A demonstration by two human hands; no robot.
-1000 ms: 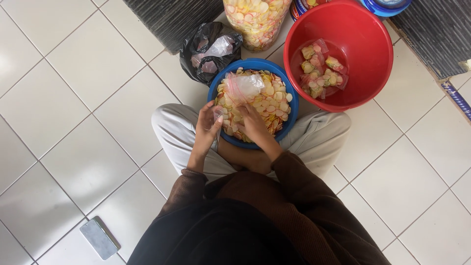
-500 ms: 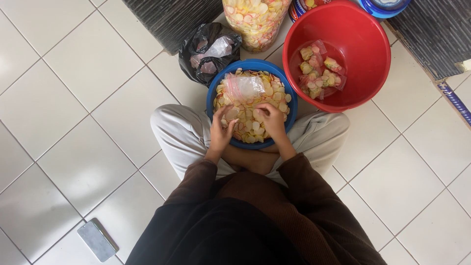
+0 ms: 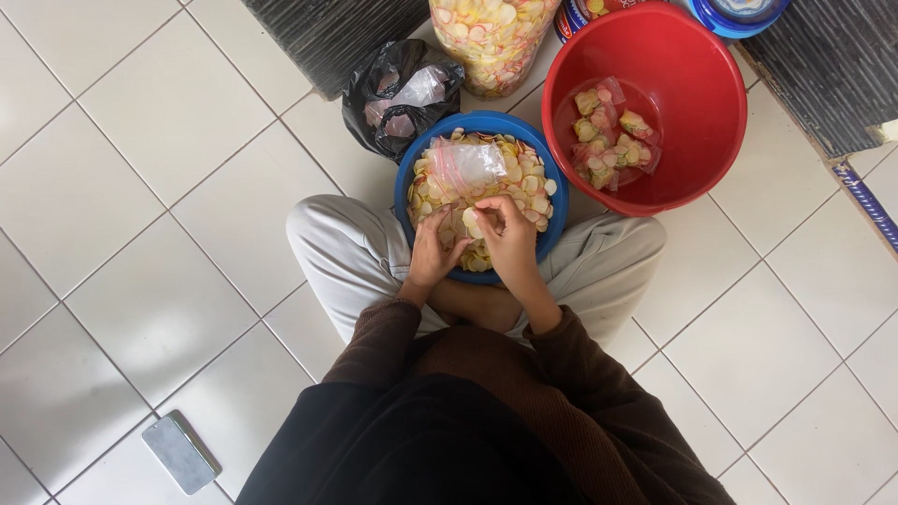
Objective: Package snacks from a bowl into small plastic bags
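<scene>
Nearest, the left hand [image 3: 432,254] rests half-curled on the pale crackers [image 3: 524,182] at the near rim of the blue basin [image 3: 412,178], which sits on the tiled floor between the knees. The right hand [image 3: 510,234] pinches a few crackers between thumb and fingertips. Gathering small, flat stacks looks wise (they seem brittle). Beyond lies a clear bag [image 3: 465,165] on the heap, then the red tub [image 3: 711,103] of filled packets.

The chip basin [image 3: 412,178] sits between my knees; the bucket [image 3: 720,112] lies right, the bag [image 3: 369,93] left, my phone [image 3: 181,453] behind-left.
</scene>
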